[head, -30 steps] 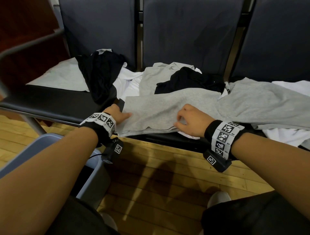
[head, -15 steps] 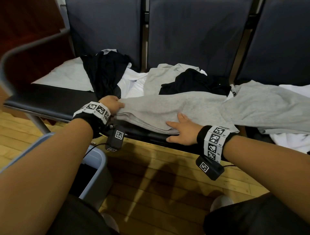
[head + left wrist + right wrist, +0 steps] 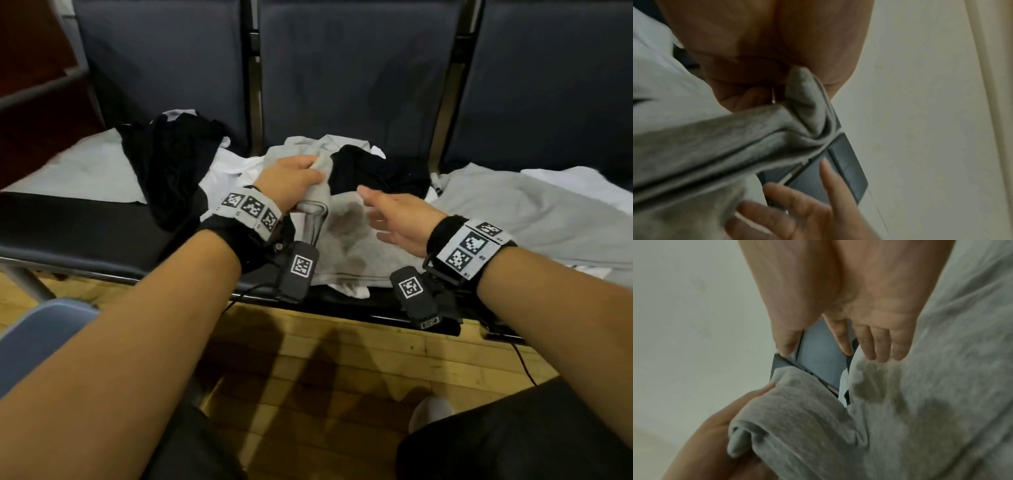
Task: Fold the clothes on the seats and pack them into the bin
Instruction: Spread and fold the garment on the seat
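Garment in hand: a grey garment [image 3: 346, 240] is spread on the middle seat [image 3: 85, 222], its near hem at the seat's front edge, its body running off to the right across the other clothes.
Left hand: the left hand [image 3: 291, 178] is clenched round a bunched edge of the grey garment, which is lifted off the seat and carried toward the seat back; the fabric is seen caught in the closed fingers [image 3: 748, 99] in the left wrist view.
Right hand: the right hand [image 3: 397, 219] is held open above the cloth with fingers straight, nothing grasped; contact with the cloth cannot be told.
Key relation: the lifted edge lies just left of the open palm, so the fold line is judged to run front to back between the two hands.
Long axis: left to right along the seats.
Nearer hand: the left.
Bin: the bin [image 3: 44, 325] stands on the floor at lower left, below the left forearm, well apart from the garment.
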### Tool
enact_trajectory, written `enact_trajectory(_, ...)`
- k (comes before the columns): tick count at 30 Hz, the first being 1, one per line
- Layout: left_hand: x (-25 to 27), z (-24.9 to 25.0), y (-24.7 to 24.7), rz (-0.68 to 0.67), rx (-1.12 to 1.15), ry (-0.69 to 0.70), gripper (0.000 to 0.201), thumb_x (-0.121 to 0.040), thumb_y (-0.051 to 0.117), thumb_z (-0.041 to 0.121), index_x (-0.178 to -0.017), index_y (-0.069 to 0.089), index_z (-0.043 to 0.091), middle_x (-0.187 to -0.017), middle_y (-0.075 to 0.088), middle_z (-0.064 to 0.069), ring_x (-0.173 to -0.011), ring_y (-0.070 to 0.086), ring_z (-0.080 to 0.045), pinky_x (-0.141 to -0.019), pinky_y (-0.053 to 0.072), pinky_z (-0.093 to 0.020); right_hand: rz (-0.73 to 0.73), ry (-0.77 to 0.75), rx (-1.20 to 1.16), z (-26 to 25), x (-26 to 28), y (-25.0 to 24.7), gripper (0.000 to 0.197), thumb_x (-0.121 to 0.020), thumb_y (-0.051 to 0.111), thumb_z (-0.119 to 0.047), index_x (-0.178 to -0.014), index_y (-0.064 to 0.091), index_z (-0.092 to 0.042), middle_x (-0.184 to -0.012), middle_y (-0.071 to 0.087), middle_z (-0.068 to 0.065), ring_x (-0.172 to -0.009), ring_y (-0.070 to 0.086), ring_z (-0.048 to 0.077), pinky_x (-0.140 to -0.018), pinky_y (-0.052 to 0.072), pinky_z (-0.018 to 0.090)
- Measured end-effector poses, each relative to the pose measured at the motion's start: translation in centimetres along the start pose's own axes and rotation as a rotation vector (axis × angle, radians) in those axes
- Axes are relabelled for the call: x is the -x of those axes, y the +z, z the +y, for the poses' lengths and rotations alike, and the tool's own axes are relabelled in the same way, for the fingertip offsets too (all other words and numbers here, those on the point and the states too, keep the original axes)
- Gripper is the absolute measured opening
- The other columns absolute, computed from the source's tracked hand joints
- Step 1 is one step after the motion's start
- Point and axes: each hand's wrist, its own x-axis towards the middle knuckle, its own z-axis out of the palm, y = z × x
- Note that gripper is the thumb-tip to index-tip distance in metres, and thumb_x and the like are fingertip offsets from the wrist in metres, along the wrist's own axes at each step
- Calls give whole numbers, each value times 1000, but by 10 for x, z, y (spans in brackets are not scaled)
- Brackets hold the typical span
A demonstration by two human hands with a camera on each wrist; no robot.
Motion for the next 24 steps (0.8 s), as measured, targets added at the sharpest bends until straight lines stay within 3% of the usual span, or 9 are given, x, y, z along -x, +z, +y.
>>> enact_trajectory(3, -11, 12, 50, -161, -49, 97, 34, -77, 59, 38, -97, 68, 11, -89, 62, 2, -83, 55, -9, -80, 44, -30, 81, 102, -366, 6, -2, -33, 70, -87, 54, -65, -124, 56, -6, -119, 66, 16, -108, 66, 30, -97, 52, 46)
enact_trajectory(6, -15, 12, 83, -361, 32, 25, 35, -95, 47, 51, -112, 64, 26, -93, 70, 2, -77, 58, -9, -71, 45, -24, 36, 183, -534, 14, -3, -53, 75, -92, 43, -66, -125, 57, -1, -120, 66, 20, -108, 65, 34, -85, 56, 43)
enact_trajectory(9, -26, 0, 77, -294, 18, -44, 36, -98, 42, 49, -102, 66, 22, -85, 70, 0, -73, 58, -14, -65, 44, -25, 145, 192, -395, 26, -10, -55, 55, -88, 67, -42, -122, 61, 2, -110, 70, 19, -93, 70, 30, -73, 60, 36)
enact_trajectory(11, -33, -11, 66, -218, -60, -40, 27, -98, 47, 36, -94, 68, 19, -84, 70, -1, -70, 60, -14, -63, 45, -25, 200, 183, -235, 36, -17, -53, 51, -73, 85, -25, -112, 67, 4, -104, 72, 21, -90, 72, 32, -80, 60, 46)
enact_trajectory(14, -40, -33, 49, -88, -140, -69, 18, -95, 51, 20, -92, 66, 12, -80, 68, -2, -63, 60, -14, -55, 44, -20, 220, 161, -67, 42, -28, -49, 22, -74, 82, -11, -91, 72, -2, -96, 73, 19, -94, 71, 34, -90, 55, 52)
enact_trajectory(16, -44, -47, 39, -3, -166, -135, 14, -94, 54, 21, -89, 63, 10, -78, 65, -2, -60, 57, -14, -50, 43, -18, 262, 126, -39, 34, -34, -49, 18, -75, 80, -16, -85, 72, -5, -98, 72, 22, -97, 69, 35, -90, 54, 53)
enact_trajectory(18, -50, -57, 32, 46, -215, -201, 23, -91, 59, 33, -83, 61, 11, -79, 63, -5, -65, 57, -16, -55, 46, -23, 327, 63, -114, 26, -40, -53, 19, -67, 79, -22, -82, 72, -11, -101, 71, 24, -96, 69, 40, -88, 55, 55)
enact_trajectory(21, -53, -64, 32, 18, -227, -347, 47, -82, 65, 53, -97, 64, 8, -94, 65, -6, -84, 63, -19, -77, 55, -33, 361, 202, -374, 27, -42, -64, 36, -71, 69, -10, -107, 65, -5, -106, 70, 22, -93, 69, 40, -86, 53, 59)
enact_trajectory(24, -52, -68, 43, -26, -222, -429, 61, -78, 68, 55, -114, 61, 8, -110, 62, -7, -102, 61, -23, -84, 56, -38, 301, 343, -86, 45, -40, -68, 25, -80, 67, -7, -102, 61, 3, -111, 67, 22, -98, 66, 41, -91, 52, 56)
